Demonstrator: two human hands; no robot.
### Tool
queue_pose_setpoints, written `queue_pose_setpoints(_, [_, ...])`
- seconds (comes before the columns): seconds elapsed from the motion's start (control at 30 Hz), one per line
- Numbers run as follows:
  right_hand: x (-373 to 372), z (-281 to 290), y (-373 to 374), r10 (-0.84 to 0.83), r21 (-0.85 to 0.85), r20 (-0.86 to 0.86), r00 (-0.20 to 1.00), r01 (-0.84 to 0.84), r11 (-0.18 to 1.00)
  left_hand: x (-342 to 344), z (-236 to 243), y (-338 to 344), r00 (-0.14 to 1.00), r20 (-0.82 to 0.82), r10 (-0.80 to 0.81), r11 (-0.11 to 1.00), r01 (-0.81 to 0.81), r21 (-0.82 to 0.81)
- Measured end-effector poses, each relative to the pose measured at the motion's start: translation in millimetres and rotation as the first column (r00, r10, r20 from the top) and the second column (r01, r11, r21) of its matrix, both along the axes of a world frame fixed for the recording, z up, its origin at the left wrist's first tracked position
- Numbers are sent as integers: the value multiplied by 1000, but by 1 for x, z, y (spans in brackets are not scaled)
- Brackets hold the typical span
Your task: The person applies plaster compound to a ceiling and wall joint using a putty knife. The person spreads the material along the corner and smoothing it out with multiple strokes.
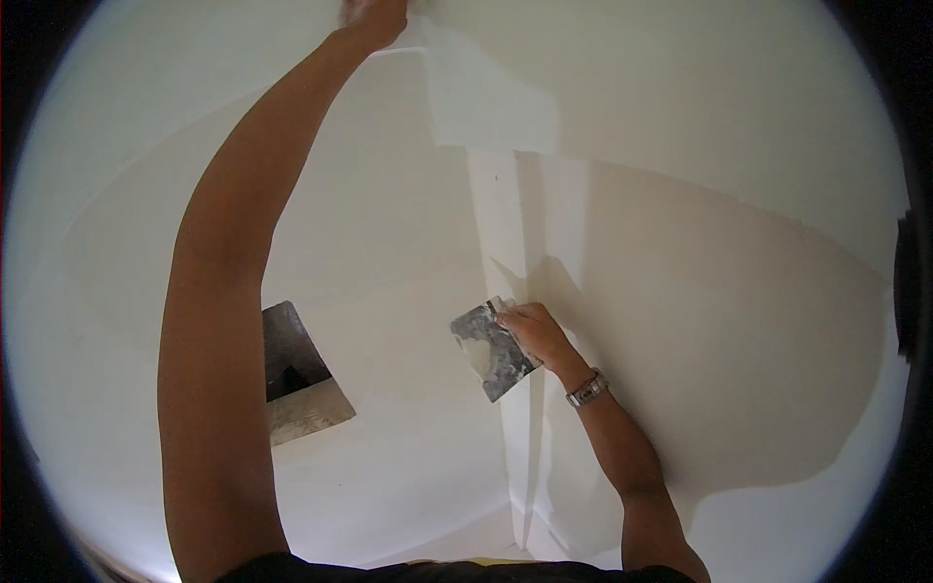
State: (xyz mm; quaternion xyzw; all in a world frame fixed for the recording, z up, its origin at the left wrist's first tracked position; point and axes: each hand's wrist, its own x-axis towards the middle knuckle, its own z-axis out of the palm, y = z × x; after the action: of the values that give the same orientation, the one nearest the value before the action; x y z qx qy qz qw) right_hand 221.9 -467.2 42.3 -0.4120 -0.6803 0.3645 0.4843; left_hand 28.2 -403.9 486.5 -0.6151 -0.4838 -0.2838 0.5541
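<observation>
My right hand (536, 333) grips the pale edge of a wide putty knife (505, 360). The knife's grey, roughly square blade is tilted and carries a smear of cream putty. It is held in front of the wall corner (498, 194); whether it touches the wall is unclear. A metal-banded watch (587, 389) circles my right wrist. My left arm stretches far up, and my left hand (377, 19) is at the top edge of the view, near the upper wall surface. Its fingers are blurred and cut off, so anything in them is hidden.
Beyond my left forearm, a rectangular opening (296, 350) with a dark inside and a tan lower ledge is partly covered by the arm. Off-white walls meet at a vertical corner, with a beige patch (719, 321) on the right wall. A dark object (907, 287) shows at the right rim.
</observation>
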Motion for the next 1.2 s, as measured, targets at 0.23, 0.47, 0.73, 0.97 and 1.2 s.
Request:
queue_pose_setpoints(0.23, [2, 10, -8, -61, -84, 86, 994, 68, 994, 6, -7, -3, 999, 4, -45, 998, 45, -33])
queue_pose_setpoints(0.47, [0, 10, -7, -76, -58, 63, 995, 80, 995, 9, -40, -20, 998, -46, -42, 998, 39, -56])
queue_pose_setpoints(0.73, [-6, 10, -7, -57, -26, 41, 998, 58, 998, -4, -74, -12, 993, -111, -25, 999, 21, -36])
queue_pose_setpoints(0.97, [2, 3, 3, -40, -79, 69, 997, 45, 996, -8, -91, -23, 988, -153, -34, 998, 42, 52])
queue_pose_setpoints(1.2, [-3, 1, 2, -31, -46, 11, 999, 32, 998, -23, -39, -14, 990, -14, -140, 990, 140, -4])
